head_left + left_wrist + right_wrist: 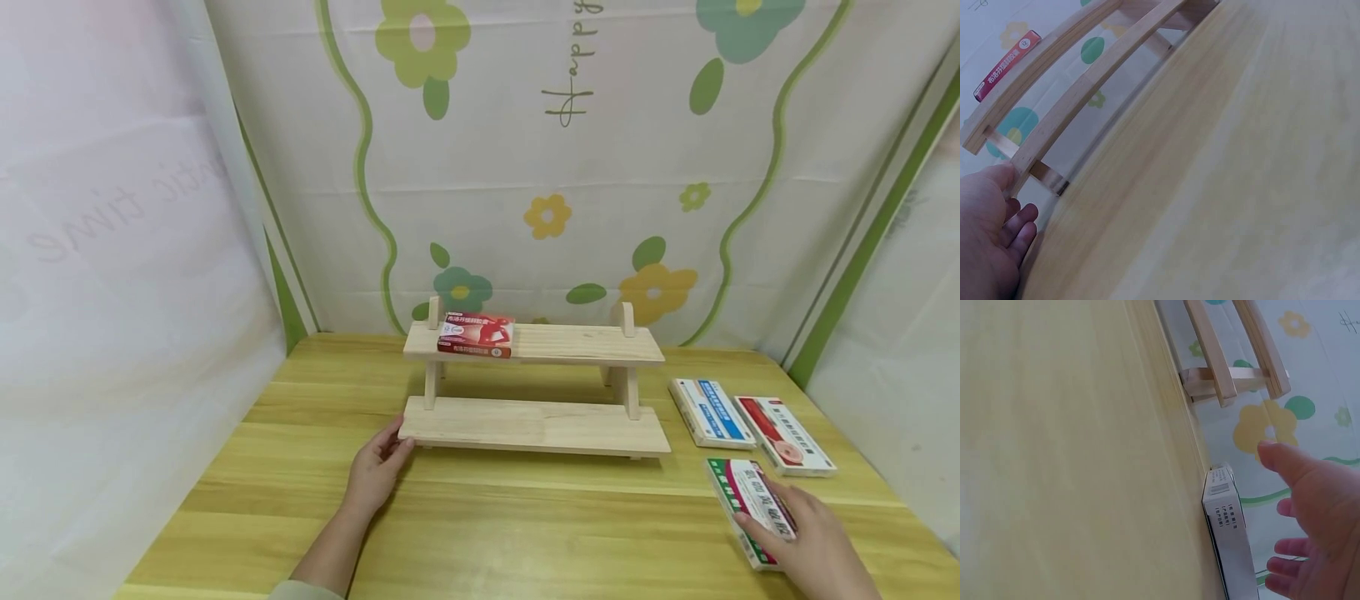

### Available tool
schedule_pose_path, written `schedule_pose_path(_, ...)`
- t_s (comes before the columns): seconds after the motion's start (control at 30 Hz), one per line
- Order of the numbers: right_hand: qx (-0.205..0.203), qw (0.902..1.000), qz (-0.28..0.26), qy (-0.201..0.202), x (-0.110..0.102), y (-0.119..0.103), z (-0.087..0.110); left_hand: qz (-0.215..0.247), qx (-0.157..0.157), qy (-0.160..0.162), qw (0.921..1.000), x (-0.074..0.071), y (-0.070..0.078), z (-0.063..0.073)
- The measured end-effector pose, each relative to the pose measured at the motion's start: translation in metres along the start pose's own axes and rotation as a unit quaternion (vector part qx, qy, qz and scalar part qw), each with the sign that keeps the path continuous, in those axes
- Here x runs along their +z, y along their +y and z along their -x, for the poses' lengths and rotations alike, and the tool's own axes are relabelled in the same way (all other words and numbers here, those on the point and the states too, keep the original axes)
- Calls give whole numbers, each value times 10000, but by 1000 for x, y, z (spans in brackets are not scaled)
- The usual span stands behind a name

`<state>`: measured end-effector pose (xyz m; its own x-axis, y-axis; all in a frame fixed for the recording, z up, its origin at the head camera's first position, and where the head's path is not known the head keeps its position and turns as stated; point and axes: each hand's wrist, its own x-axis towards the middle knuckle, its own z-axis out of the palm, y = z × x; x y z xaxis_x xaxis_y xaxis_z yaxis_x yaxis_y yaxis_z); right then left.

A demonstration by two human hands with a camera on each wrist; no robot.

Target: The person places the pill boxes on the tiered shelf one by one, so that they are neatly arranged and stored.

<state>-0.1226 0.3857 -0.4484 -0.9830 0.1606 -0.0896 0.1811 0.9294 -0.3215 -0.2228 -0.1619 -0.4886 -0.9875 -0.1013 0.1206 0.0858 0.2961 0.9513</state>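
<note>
A two-tier wooden shelf (532, 422) stands on the table, with a red medicine box (476, 335) on the left of its upper board. My left hand (377, 471) holds the left end of the lower board, thumb at the front corner; the left wrist view shows its other fingers loosely bent below the board's end (1054, 125). Over a green-and-white medicine box (738, 500) at the front right is my right hand (813, 533). Seen from the right wrist, this box (1232, 544) lies flat on the table, and the right hand (1316, 531) has thumb and fingers spread above it.
Behind the green-and-white box lie a blue-and-white medicine box (711, 414) and a red-and-white one (783, 435), side by side, right of the shelf. A flower-printed cloth (495, 167) hangs behind the wood-grain table (525, 525) and along both sides.
</note>
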Motion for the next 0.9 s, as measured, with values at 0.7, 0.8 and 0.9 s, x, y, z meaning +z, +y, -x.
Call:
schedule_pose_path(0.7, 794, 9935, 218, -788, 22, 18, -1, -102, 57, 12, 9999, 0, 0, 1)
schedule_pose_path(0.8, 769, 9939, 229, -752, 21, 17, 0, -75, 45, -15, 10000, 0, 0, 1)
schedule_pose_path(0.9, 814, 9940, 176, -713, 20, 16, 0, -31, 59, -73, 10000, 0, 1, 2)
